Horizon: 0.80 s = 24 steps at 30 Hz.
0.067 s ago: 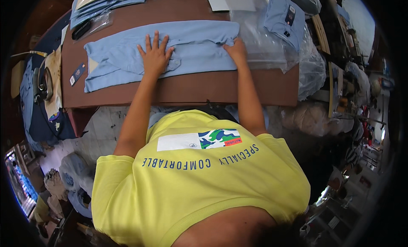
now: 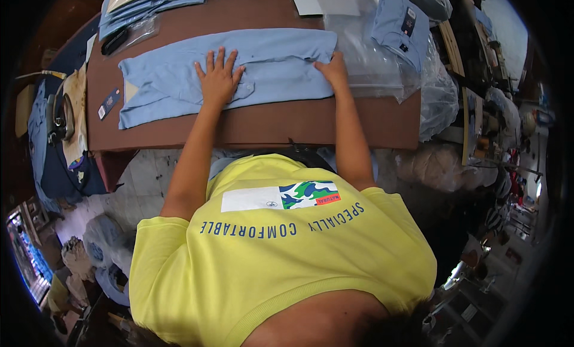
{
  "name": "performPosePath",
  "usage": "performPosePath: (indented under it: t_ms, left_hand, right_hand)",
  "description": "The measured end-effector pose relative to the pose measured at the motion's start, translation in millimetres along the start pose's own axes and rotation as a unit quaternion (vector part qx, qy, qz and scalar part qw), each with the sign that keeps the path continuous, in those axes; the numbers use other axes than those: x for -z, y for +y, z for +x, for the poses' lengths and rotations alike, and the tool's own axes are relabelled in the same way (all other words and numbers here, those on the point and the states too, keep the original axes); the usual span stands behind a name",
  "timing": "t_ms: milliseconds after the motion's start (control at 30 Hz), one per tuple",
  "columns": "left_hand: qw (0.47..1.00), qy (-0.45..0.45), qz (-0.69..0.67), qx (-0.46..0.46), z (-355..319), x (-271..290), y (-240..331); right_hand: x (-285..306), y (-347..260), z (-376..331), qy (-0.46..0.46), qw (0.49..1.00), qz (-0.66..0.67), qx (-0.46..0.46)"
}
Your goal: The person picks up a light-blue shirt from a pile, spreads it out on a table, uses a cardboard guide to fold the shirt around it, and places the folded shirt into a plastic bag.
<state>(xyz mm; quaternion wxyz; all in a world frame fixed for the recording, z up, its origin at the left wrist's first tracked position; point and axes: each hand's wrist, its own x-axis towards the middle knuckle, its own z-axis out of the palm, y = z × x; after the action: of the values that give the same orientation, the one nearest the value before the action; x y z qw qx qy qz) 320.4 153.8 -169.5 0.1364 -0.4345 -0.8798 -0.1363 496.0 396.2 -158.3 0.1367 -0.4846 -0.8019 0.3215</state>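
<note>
A light blue shirt [image 2: 281,84], folded into a long strip, lies across the brown table. Its cuff shows near the middle, and a bit of cream card peeks out at its left end. My left hand [image 2: 219,81] rests flat on the shirt's middle with fingers spread. At the right end, my right hand [image 2: 332,71] has its thumb on top of the cloth and its other fingers bent at the edge; the fingertips are partly hidden. A dark blue tag [image 2: 109,104] lies on the table just left of the shirt.
Brown table [image 2: 269,126] under the shirt. Stacked blue shirts [image 2: 149,12] lie at the far left, beside a black object in clear plastic. Clear plastic bags [image 2: 371,72] and a folded, tagged blue shirt [image 2: 397,27] are at the right. An iron [image 2: 63,117] stands at the left.
My left hand's fingers have shifted very slightly on the cloth. My right hand stays at the shirt's right end, and the shirt lies nearly the same.
</note>
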Motion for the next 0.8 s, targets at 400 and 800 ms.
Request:
performPosePath:
  t_ms: [400, 800]
  left_hand:
    - [0.562, -0.190, -0.756, 0.277, 23, 51, -4]
    - [0.908, -0.102, -0.384, 0.131, 30, 18, 30]
  right_hand:
    - [-27, -110, -70, -0.078, 0.956, 0.116, 0.258]
    - [-25, -40, -132, -0.015, 0.951, -0.065, 0.301]
